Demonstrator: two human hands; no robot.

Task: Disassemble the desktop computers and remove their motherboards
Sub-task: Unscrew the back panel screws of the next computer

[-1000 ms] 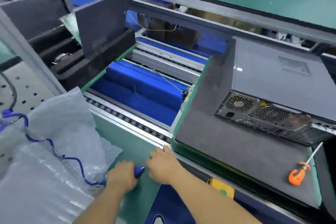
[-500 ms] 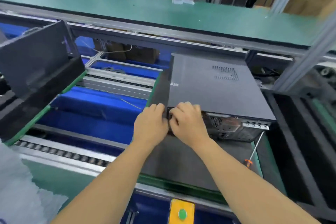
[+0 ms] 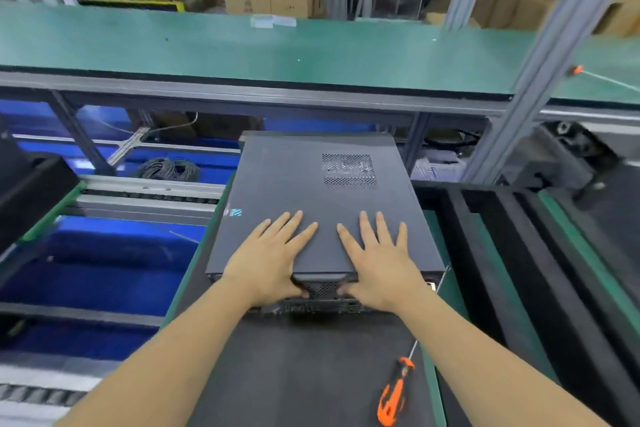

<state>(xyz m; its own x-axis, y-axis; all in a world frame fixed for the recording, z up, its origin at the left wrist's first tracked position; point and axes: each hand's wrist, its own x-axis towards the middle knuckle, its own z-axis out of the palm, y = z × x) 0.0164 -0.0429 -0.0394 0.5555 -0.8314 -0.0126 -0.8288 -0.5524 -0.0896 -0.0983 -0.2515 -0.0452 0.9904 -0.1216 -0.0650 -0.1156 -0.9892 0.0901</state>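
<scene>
In the head view, I am pressing both palms flat on the side panel [image 3: 311, 204] of the desktop computer [image 3: 322, 211], which is lying on its side on the dark mat [image 3: 298, 374] of the table right in front of me. My left hand [image 3: 266, 260] is spreading its fingers straight over the panel, with the thumb hooking under the lip at the near edge; my right hand [image 3: 377, 263] is doing the same just beside it. So neither grip is clamping anything: both are lying apart and flat, with only the thumbs catching the edge above the perforated rear grille [image 3: 322, 289].

Below my right wrist, the orange screwdriver [image 3: 394, 392] is resting untouched on the mat.

As I judge it, the work is only beginning: the panel is still sitting on the case, nothing inside is showing, and the motherboard is hidden. I am probably getting ready to slide the cover off; opening the case, unplugging and unscrewing the board all remain.
</scene>
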